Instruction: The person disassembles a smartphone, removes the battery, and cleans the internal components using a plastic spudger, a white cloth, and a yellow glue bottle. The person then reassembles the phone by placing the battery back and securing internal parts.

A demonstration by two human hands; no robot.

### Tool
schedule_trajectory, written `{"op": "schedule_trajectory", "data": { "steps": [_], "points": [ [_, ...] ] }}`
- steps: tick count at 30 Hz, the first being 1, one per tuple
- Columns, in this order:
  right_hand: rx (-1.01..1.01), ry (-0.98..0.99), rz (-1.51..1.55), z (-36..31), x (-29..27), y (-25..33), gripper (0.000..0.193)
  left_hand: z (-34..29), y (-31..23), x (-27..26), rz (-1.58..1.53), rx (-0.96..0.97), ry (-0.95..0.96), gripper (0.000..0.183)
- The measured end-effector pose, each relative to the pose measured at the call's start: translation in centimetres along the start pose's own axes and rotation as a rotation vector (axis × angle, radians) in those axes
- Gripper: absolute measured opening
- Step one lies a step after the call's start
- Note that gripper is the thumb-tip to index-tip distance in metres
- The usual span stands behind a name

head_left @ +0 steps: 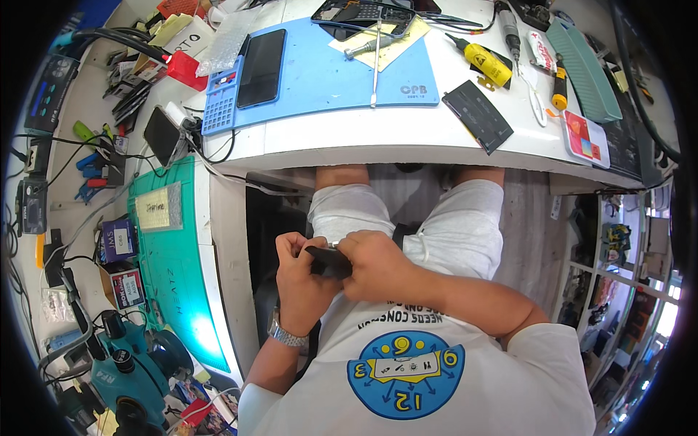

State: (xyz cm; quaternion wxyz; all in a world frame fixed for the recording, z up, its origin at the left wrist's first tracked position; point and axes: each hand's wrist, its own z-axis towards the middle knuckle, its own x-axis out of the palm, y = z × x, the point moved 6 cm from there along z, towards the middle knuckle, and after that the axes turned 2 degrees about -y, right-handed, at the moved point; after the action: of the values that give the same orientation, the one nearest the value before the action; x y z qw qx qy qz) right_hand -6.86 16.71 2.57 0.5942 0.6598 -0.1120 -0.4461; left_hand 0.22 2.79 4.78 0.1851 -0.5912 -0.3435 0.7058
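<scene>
Over my lap, both hands close around a small flat black object (329, 260), which looks like a phone part. My left hand (299, 269) grips its left end, and a metal watch sits on that wrist. My right hand (378, 265) covers its right end, fingers curled over it. On the white desk ahead lies a blue work mat (320, 76) with a black phone (262, 67) and a thin metal tool (376, 62). A disassembled phone (360, 14) rests at the mat's far edge.
A yellow bottle (486, 62), a black flat panel (478, 115), a teal tray (582, 69) and a red card (580, 136) lie at the desk's right. At left are a green cutting mat (171, 269), a teal microscope (134, 370), cables and small boxes.
</scene>
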Motion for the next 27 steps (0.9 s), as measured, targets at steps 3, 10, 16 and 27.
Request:
{"op": "schedule_trajectory", "data": {
  "steps": [3, 10, 16, 27],
  "points": [
    [0.081, 0.062, 0.067, 0.3, -1.2, 0.0, 0.024, -0.2, 0.3, -0.1, 0.023, 0.043, -0.031, 0.048],
    [-0.223, -0.136, -0.124, -0.2, -2.2, 1.4, 0.031, 0.5, 0.5, 0.4, 0.013, -0.003, -0.043, 0.045],
    [-0.187, -0.062, -0.179, 1.0, -1.0, 1.1, 0.03, 1.1, 1.0, 0.4, 0.072, 0.005, 0.009, 0.046],
    [-0.083, 0.105, -0.143, 2.2, 1.5, -0.5, 0.029, 0.8, 2.6, -0.1, 0.073, 0.017, 0.01, 0.058]
  ]
}}
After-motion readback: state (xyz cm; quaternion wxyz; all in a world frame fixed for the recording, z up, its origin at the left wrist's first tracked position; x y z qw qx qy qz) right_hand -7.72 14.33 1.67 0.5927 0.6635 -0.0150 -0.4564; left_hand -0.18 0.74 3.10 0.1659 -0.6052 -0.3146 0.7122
